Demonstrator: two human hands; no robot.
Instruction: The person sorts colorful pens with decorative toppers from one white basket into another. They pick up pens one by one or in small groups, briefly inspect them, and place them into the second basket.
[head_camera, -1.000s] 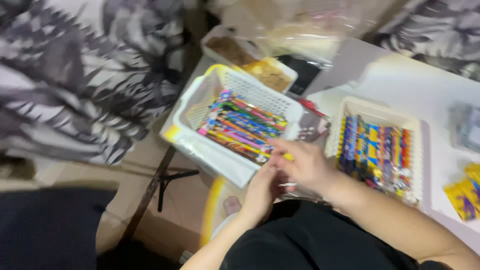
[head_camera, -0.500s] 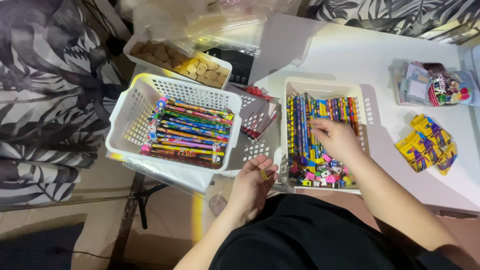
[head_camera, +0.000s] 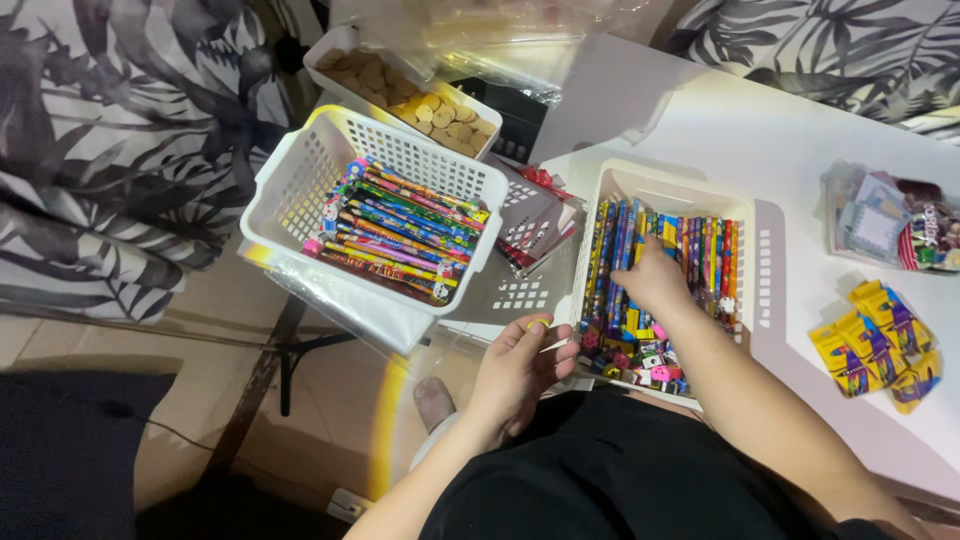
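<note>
My right hand reaches palm down into a white slotted basket on the white table. Its fingers are bent among the colourful pencils lying there, and their tips are hidden. Eraser-topped ends crowd the basket's near end. My left hand hovers at that basket's near left corner, fingers loosely curled, with a small yellow rubber band at its fingertips. To the left, a second white basket holds another layer of patterned pencils and juts past the table edge.
A white tray of round golden pieces sits behind the left basket, with clear plastic bags beyond. Small red-and-white packets lie between the baskets. Yellow packs and a clear box of cards are at the right. Leaf-print fabric hangs left.
The view has swung right and steadied. My right hand went from the left basket's edge into the right basket's pencils. My left hand stays low near the table edge.
</note>
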